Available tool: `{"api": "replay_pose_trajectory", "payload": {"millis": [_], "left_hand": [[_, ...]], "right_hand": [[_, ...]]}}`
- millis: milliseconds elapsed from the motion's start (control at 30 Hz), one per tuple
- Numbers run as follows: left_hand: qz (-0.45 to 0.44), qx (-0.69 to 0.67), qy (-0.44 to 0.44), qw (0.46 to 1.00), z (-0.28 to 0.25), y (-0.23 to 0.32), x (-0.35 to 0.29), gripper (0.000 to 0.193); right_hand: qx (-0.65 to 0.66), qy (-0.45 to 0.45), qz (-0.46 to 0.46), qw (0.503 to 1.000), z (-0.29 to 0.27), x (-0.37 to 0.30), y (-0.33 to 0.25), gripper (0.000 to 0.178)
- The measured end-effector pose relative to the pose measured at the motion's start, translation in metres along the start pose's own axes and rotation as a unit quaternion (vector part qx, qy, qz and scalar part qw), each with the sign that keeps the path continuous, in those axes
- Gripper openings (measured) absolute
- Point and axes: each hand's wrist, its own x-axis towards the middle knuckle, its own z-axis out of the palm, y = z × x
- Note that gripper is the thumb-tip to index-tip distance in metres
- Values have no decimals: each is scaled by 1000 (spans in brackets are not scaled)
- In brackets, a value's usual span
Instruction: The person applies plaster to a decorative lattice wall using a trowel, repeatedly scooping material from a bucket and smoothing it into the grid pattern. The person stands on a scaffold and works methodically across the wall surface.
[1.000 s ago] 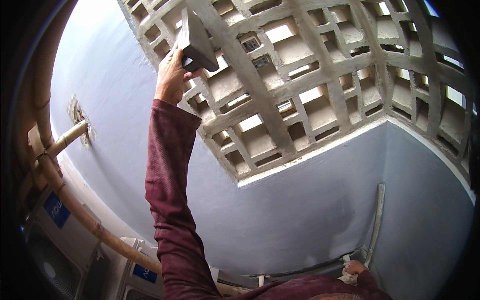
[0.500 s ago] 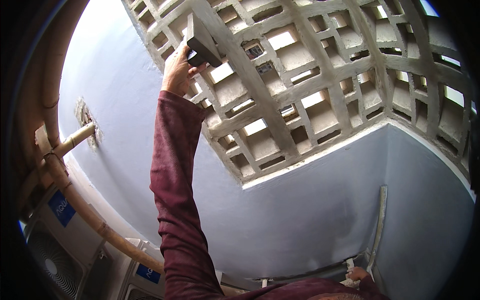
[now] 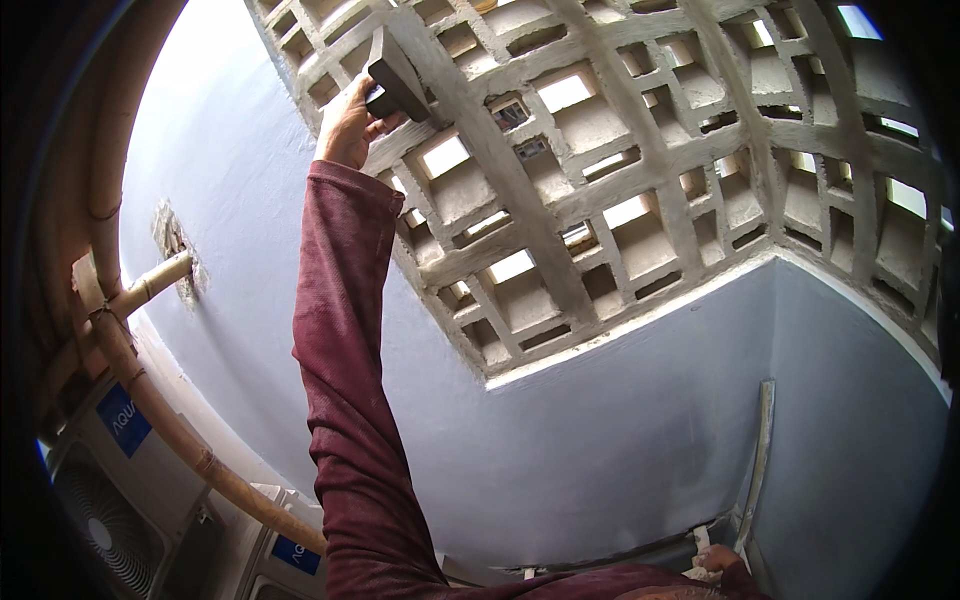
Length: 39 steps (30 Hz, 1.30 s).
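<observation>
My left hand, at the end of a raised arm in a dark red sleeve, is closed around a hand float. The float has a flat grey board and a dark grip, and it lies close against the grey cement lattice; whether it touches is hard to tell. At the lower right edge my right hand is closed around a pale, pipe-like piece, low by the wall. My shoulder and sleeve hide part of that area.
A bluish-grey wall runs below the lattice to a corner at the right. Bamboo poles cross the left side. Two air-conditioner outdoor units stand at the lower left. A narrow pale strip runs up near the corner.
My left hand and the float have shifted slightly up and left along the lattice. My right hand stays at the pale piece.
</observation>
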Motion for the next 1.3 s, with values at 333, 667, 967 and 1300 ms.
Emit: {"api": "replay_pose_trajectory", "payload": {"millis": [333, 667, 967, 1300], "left_hand": [[-7, 12, -22, 1000, -5, -12, -4, 29], [16, -20, -62, 998, -23, -18, -64, 34], [45, -26, -1, 999, -26, -15, -35, 30], [18, -21, -4, 1000, 1, -11, -25, 30]], "right_hand": [[31, -16, 17, 999, -10, -10, -23, 54], [6, -48, 28, 998, -4, 6, -21, 55], [-3, -13, 17, 1000, -33, -28, -38, 57], [8, -22, 22, 999, 1, -29, -15, 56]]}}
